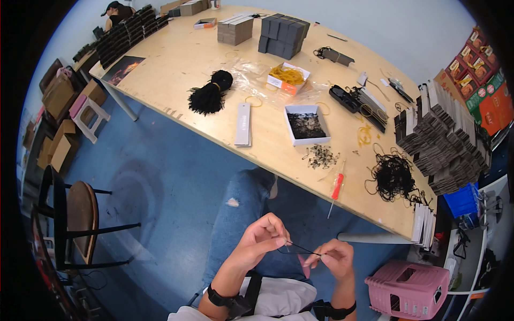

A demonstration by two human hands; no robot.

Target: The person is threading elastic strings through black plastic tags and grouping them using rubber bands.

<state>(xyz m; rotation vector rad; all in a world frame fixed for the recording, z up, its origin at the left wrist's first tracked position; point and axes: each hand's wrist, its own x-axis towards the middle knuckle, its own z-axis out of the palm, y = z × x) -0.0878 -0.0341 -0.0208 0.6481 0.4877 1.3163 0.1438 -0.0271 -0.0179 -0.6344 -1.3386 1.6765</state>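
Over my lap, a thin black cord point(303, 247) is stretched between my two hands. My left hand point(261, 239) pinches one end of it at the fingertips; a small thin piece shows there, too small to name. The other end is pinched by my right hand point(336, 259), a little lower. On the table's near edge lies a slim tool with a red handle point(337, 187). Behind it is a small heap of dark wire pins point(323, 156). A tangle of loose black cords point(393, 174) lies to the right.
The table point(187, 59) carries a white box of black pieces point(312, 142), a black cord bundle point(209, 95), grey tags point(243, 125), yellow rubber bands point(287, 75) and stacked cards point(444, 142). A pink crate point(409, 291) stands right, a chair point(83, 219) left. A person point(116, 15) sits far left.
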